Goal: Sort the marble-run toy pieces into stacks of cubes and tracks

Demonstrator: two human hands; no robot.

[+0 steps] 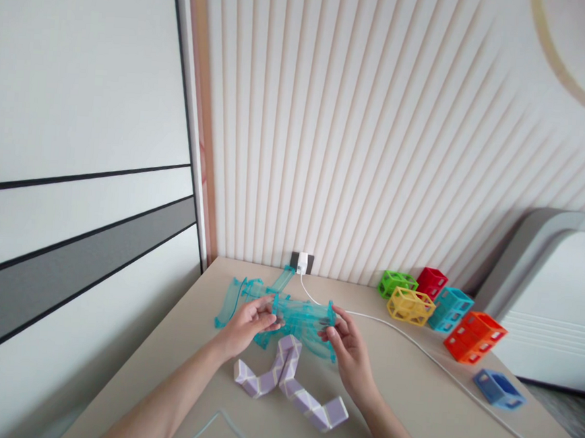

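Between my two hands is a clear teal plastic piece (pixel 304 310), raised a little over the tabletop. My left hand (pixel 250 323) pinches its left end, and my right hand (pixel 348 346) grips its right end with thumb and fingers. More see-through teal pieces (pixel 230 304) lie behind and beneath it, partly hidden by my left hand and the held piece. A lilac and white folding snake toy (pixel 306 401) rests on the table just in front, between my forearms, bent into a zigzag.
The beige table (pixel 164 370) meets a ribbed wall. A white charger (pixel 302 262) sits in a wall socket, its cable (pixel 414 342) running right. Open-sided blocks stand at the right: green, yellow (pixel 410 307), red, teal, orange (pixel 473 337), blue (pixel 499 389). A thin pale loop (pixel 220 414) lies near the front.
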